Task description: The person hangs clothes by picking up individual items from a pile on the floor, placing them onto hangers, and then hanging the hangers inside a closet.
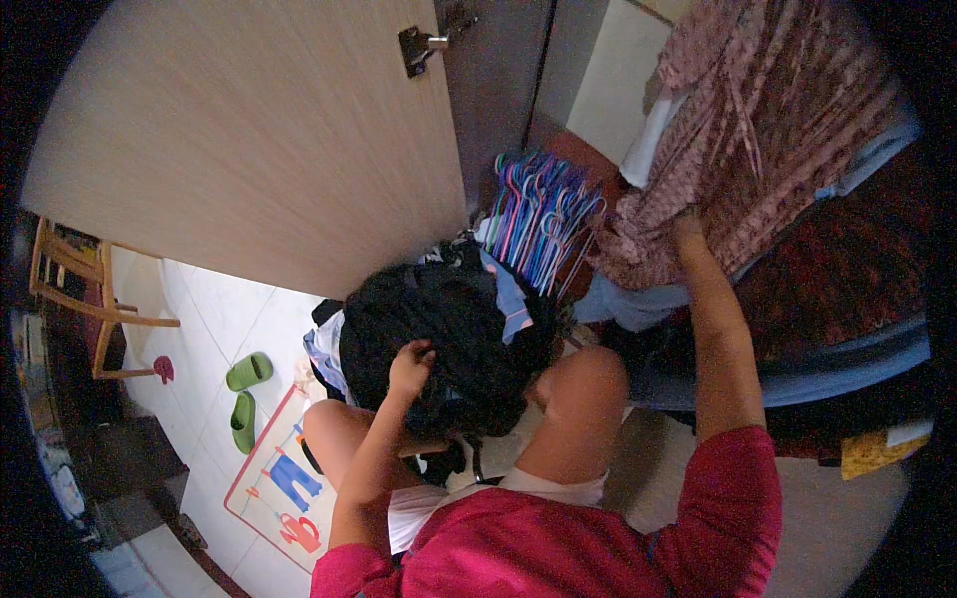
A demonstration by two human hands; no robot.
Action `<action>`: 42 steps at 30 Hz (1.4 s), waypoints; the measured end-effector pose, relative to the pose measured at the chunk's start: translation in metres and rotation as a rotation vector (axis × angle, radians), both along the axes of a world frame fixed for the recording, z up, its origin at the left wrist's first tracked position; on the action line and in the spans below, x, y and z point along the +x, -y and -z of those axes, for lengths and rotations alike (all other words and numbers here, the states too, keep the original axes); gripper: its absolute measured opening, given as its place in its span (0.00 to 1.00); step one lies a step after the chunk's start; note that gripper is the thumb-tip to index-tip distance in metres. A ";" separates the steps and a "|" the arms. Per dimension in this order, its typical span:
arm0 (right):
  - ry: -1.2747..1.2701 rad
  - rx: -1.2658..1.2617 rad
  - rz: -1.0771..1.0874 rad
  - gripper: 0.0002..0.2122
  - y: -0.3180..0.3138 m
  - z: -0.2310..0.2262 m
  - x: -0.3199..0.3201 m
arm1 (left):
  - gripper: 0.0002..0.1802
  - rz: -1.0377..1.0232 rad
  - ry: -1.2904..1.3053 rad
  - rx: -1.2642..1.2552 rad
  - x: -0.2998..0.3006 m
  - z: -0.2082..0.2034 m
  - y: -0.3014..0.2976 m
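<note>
A heap of black clothing (454,314) lies in front of my lap, between my bent knees. My left hand (411,367) is at its near left side, fingers curled in on the black cloth. To the right, my arm stretches up toward a dusty-pink ribbed garment (743,149) that hangs in long folds. My right hand (686,224) is pressed into its lower folds, and the fingers are hidden there. Blue and peach striped cloth (508,299) pokes out at the heap's right edge.
Many coloured hangers (538,214) stand bunched behind the heap. A wooden door (249,130) with a metal hinge (421,48) hangs open at upper left. Green slippers (248,372) and a printed mat (284,488) lie on the tiled floor. A wooden chair (105,299) stands far left.
</note>
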State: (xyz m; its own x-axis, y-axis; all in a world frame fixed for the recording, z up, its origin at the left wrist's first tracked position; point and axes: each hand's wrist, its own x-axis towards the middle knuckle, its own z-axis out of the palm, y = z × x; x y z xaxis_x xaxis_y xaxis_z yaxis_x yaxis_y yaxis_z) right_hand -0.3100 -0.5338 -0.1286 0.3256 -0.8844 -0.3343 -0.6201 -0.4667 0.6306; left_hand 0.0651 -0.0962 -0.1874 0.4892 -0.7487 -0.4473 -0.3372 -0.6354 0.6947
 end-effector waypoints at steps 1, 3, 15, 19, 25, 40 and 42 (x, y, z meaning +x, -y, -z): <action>0.012 0.008 -0.008 0.15 0.001 0.007 0.003 | 0.17 -0.001 -0.004 0.009 -0.004 0.000 0.006; 0.032 0.019 -0.025 0.15 0.001 0.019 0.010 | 0.16 0.204 0.182 -0.081 -0.014 0.002 0.021; 0.736 0.182 0.238 0.18 -0.023 0.096 0.121 | 0.27 0.773 0.769 -0.345 -0.071 0.032 0.170; 1.280 0.477 0.620 0.25 -0.059 0.167 0.152 | 0.27 0.990 0.807 -0.084 -0.064 0.055 0.190; 1.672 0.842 1.377 0.38 -0.067 0.240 0.157 | 0.23 0.726 0.575 0.071 -0.028 0.054 0.125; 1.727 0.661 1.033 0.35 -0.073 0.232 0.173 | 0.15 0.788 0.712 -0.065 -0.033 0.059 0.046; 1.688 0.545 0.976 0.32 -0.073 0.223 0.170 | 0.15 0.776 0.687 -0.088 -0.032 0.054 0.045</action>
